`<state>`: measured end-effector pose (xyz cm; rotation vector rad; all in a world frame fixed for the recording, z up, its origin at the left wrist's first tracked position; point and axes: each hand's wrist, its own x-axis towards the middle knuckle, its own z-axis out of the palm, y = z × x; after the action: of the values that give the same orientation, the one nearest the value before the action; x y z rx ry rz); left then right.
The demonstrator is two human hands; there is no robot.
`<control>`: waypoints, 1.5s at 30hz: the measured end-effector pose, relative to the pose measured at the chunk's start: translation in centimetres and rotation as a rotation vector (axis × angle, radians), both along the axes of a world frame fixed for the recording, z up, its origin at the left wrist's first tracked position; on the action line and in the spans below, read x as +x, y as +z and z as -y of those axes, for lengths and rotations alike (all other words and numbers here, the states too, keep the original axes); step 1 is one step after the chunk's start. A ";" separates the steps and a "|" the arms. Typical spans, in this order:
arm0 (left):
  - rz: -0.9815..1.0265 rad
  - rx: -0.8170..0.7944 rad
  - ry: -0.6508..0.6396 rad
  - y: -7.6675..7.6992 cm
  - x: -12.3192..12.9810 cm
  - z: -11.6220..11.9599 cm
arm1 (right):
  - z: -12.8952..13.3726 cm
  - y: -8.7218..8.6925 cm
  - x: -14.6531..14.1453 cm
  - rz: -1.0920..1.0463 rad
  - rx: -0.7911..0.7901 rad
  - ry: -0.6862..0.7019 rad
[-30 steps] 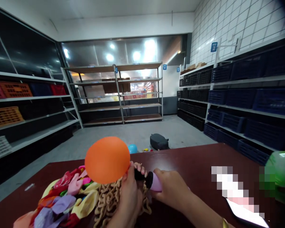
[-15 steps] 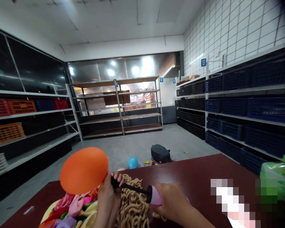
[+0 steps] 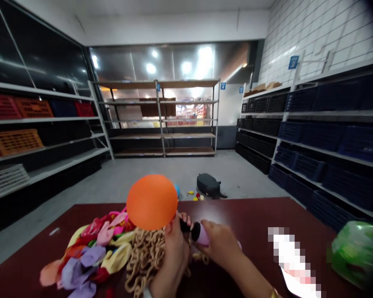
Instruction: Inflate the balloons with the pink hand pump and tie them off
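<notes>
An orange inflated balloon (image 3: 152, 202) sits at the end of a hand balloon pump (image 3: 202, 235) with black and pale purple parts. My left hand (image 3: 175, 242) is closed round the pump's black end, at the balloon's neck; the neck itself is hidden by the fingers. Wrapped round the purple part is my right hand (image 3: 221, 245). The two hands are close together, with little black rod showing between them. Below the balloon lies a pile of tan, curly, worm-like pieces (image 3: 144, 252). Left of it is a heap of colourful limp balloons (image 3: 90, 252).
On the dark red table (image 3: 251, 215) are a blurred-out white item (image 3: 294, 260) and a green-and-clear plastic package (image 3: 356, 252) at the right. Beyond the table, a dark grey bag-like object (image 3: 209, 185) and a partly covered blue balloon (image 3: 177, 191) lie on the floor. Shelves with crates (image 3: 17, 142) line the sides.
The hands have come closer together, and the pump's black rod has slid in. The balloon and hands have shifted right in view. My view has tilted down, showing more of the table.
</notes>
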<state>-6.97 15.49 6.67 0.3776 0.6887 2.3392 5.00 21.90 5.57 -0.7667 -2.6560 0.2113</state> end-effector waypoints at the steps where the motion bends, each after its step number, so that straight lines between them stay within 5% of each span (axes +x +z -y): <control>1: -0.006 0.012 0.000 -0.1 0.3 -0.1 | 0.1 0.2 0.0 0.011 0.004 -0.002; 5: -0.007 -0.017 -0.001 0.5 -0.7 0.4 | 0.6 0.8 -0.5 0.026 0.025 -0.005; 15: -0.083 -0.012 0.158 5.1 -8.5 3.8 | -1.8 -0.2 0.2 0.039 0.100 -0.014; 19: -0.078 0.025 0.151 4.4 -8.5 3.4 | -2.3 0.6 0.1 0.051 0.082 -0.048; 25: -0.030 0.019 0.039 2.3 -4.8 1.9 | -0.9 2.1 -1.8 0.112 0.024 -0.056; 33: -0.041 -0.048 -0.012 0.3 -2.7 1.3 | 0.5 1.4 -3.6 0.102 -0.029 -0.001; 37: -0.062 -0.050 -0.004 0.7 -3.7 1.7 | 0.0 0.8 -2.4 0.088 -0.011 0.011; 45: -0.047 0.032 0.172 2.8 -9.7 4.2 | -2.5 0.7 -1.0 0.108 0.081 -0.043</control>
<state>-16.68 11.29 9.50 0.4034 0.7325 2.5130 4.04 24.43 6.24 -0.8292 -2.7274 0.0515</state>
